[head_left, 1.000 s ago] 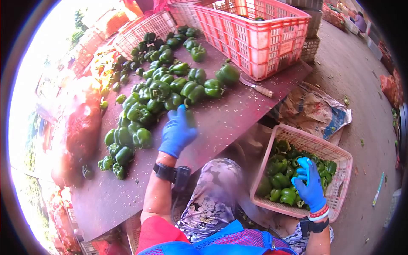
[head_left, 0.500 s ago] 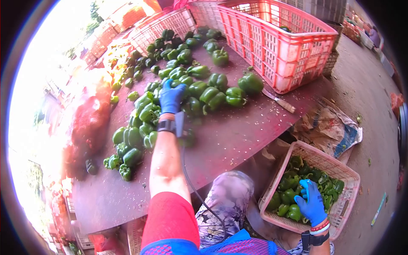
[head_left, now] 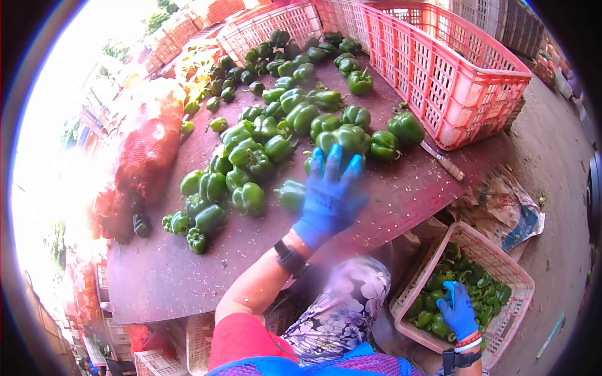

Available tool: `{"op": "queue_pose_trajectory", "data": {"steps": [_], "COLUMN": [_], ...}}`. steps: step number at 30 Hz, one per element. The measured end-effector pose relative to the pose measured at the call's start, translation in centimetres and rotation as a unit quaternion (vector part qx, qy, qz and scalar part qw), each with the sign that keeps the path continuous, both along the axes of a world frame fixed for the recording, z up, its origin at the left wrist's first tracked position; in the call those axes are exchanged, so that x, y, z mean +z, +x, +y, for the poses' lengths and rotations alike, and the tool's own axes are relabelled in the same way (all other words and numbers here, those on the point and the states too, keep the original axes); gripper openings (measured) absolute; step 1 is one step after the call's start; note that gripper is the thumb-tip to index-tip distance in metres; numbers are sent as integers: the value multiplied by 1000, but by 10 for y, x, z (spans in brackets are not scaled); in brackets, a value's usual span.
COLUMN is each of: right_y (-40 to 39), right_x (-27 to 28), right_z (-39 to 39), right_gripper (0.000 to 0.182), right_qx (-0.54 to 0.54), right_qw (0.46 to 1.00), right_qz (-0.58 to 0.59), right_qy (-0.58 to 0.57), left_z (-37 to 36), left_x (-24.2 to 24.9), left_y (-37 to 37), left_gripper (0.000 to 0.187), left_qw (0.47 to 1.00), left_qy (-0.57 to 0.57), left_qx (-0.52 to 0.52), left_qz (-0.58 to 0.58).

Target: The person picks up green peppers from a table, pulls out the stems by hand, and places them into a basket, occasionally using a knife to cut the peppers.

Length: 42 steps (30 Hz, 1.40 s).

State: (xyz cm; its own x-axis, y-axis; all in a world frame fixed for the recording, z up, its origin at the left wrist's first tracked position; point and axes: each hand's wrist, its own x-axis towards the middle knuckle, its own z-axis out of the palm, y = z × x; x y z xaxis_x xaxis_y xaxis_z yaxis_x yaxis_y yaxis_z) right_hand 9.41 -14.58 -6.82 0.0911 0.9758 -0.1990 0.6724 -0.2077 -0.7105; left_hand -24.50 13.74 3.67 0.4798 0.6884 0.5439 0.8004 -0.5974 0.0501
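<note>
My left hand point(head_left: 329, 197), in a blue glove, is spread with its fingers apart over the near side of the pepper pile. Its fingertips are at a large green pepper point(head_left: 350, 139), and another pepper point(head_left: 291, 195) lies just left of the palm. More green peppers point(head_left: 244, 152) spread across the dark red table point(head_left: 188, 282). At the lower right, my right hand point(head_left: 459, 313), also gloved in blue, rests over a pink crate point(head_left: 517, 276) of green peppers, its fingers curled; whether it holds anything is hidden.
A large pink crate point(head_left: 448, 81) stands at the table's back right, with a wooden-handled knife point(head_left: 450, 167) beside it. Red net sacks point(head_left: 147, 141) line the left edge. A crumpled sack point(head_left: 495, 203) lies beyond the lower crate.
My left hand has moved right and nearer across the table, from among the peppers to their near edge, and its fingers are now spread. The view has shifted slightly. My right hand stays over the crate.
</note>
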Motion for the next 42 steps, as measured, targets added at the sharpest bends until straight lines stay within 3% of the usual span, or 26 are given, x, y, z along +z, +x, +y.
{"op": "queue_pose_trajectory", "data": {"steps": [1,2,3,4,5,6,8,9,11,14,17,18,19,21,23,24,25,26,29,30,32,36,39,40,42], "right_y": [2,4,6,7,9,8,1,-2,-4,-4,-4,-2,-1,-3,-12,-13,-15,-17,-9,-6,-3,-5,-2,2,21], "right_x": [-4,-8,-10,-12,-12,-10,-4,-4,-3,-12,-11,-10,-10,-6,3,4,6,10,-2,0,10,66,91,85,55], "right_z": [-2,-2,-2,-2,-2,-1,2,4,6,8,10,10,9,7,13,18,23,28,28,28,27,23,9,2,-7], "right_gripper": [50,51,51,51,51,50,48,48,48,49,48,52,56,65,76,89,89,88,79,76,74,87,87,74,49], "right_qx": [9,18,24,29,34,22,-3,-7,-14,1,5,5,6,-24,-84,-107,-110,-114,-109,-112,-119,-107,-122,-159,-255], "right_qw": [1000,1000,999,999,999,999,999,999,998,999,999,999,998,995,981,959,957,955,960,948,912,797,726,693,734], "right_qz": [-8,-15,-22,-29,-38,-30,-10,4,31,24,9,18,28,82,170,256,263,270,259,298,390,589,665,698,619], "right_qy": [2,3,3,3,3,-15,-50,-53,-60,-38,-41,-45,-50,-52,-47,-62,-57,-51,2,13,29,75,122,79,114], "left_z": [0,11,21,56,84,122,165,176,199,188,153,154,140,101,75,60,45,32,30,10,-9,-65,-116,-137,-155], "left_x": [7,12,41,22,26,5,6,10,-13,-13,-8,-30,-29,-5,11,22,32,39,9,28,36,14,-12,-21,-38], "left_y": [-9,-24,-37,-71,-97,-139,-193,-207,-222,-205,-205,-230,-239,-235,-222,-211,-193,-176,-146,-108,-47,80,149,169,187], "left_gripper": [74,60,50,50,63,79,96,97,88,77,61,51,41,40,35,32,33,33,54,55,57,51,43,42,42], "left_qw": [999,998,999,991,980,944,899,884,859,876,887,853,775,659,580,512,466,418,675,536,308,260,284,299,318], "left_qy": [-3,-40,7,105,109,115,-51,-162,-244,-187,-159,-170,-232,-301,-332,-357,-387,-416,-355,-445,-608,-739,-828,-836,-857], "left_qx": [-34,-45,8,81,158,309,434,427,429,430,354,175,154,54,-25,-55,-86,-117,-82,-143,-223,-142,-116,-128,-155], "left_qz": [1,-27,-36,-26,-60,20,-26,-103,-134,-115,-252,-462,-568,-688,-744,-779,-791,-799,-641,-702,-697,-605,-470,-443,-376]}}
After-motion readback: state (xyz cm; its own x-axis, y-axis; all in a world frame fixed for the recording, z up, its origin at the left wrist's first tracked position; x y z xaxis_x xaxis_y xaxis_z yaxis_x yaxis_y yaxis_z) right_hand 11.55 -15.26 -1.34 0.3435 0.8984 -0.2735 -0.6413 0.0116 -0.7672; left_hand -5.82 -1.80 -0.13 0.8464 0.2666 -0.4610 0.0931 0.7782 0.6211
